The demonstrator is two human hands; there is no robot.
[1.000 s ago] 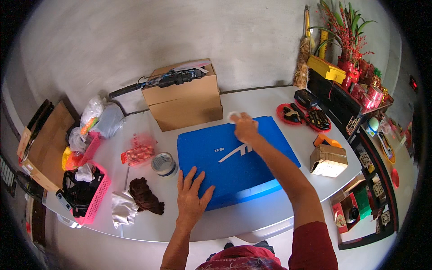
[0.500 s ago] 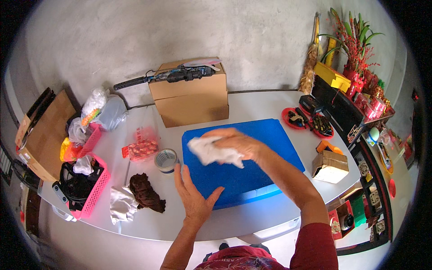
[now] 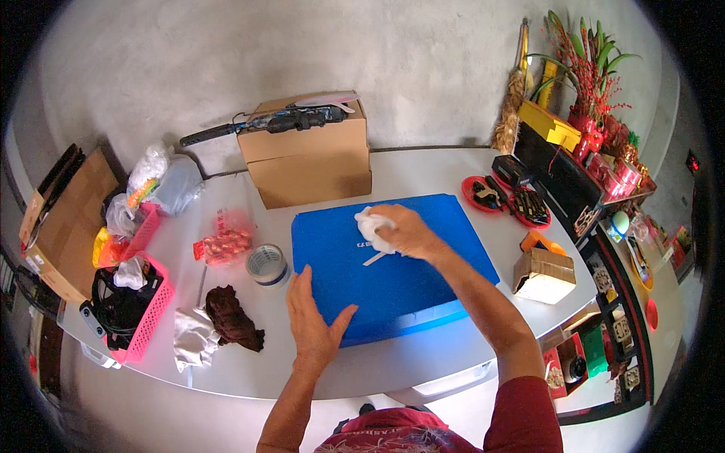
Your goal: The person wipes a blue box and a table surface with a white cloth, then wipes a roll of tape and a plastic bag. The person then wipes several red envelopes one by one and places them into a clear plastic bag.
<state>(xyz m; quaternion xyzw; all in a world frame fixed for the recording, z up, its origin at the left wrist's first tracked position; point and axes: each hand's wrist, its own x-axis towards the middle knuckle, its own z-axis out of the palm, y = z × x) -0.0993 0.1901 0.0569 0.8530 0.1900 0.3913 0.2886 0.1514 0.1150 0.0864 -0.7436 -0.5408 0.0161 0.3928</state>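
Observation:
A crumpled white cloth [image 3: 371, 226] is bunched under my right hand [image 3: 406, 231], which presses it against the top of a flat blue plastic box [image 3: 393, 294]. Pale lettering and a short white strip show on the blue surface beside the cloth. My left hand [image 3: 314, 321] rests at the box's near left edge with thumb and fingers spread, holding nothing. Just beyond its fingertips stands a roll of tape [image 3: 267, 275]. A brown cloth [image 3: 232, 320] and a white fabric piece [image 3: 198, 337] lie on the table to the left.
Behind the blue box stands a cardboard box [image 3: 311, 178] with a black tool on top. Pink baskets [image 3: 155, 325] hold cables and bags at left. A red-printed packet [image 3: 225, 246] lies nearby. At right are red dishes [image 3: 470, 193] and a small carton [image 3: 547, 278].
My right hand has brought the white cloth down and slightly right across the blue top, and the cloth is more bunched. The left hand stays spread at the box's edge.

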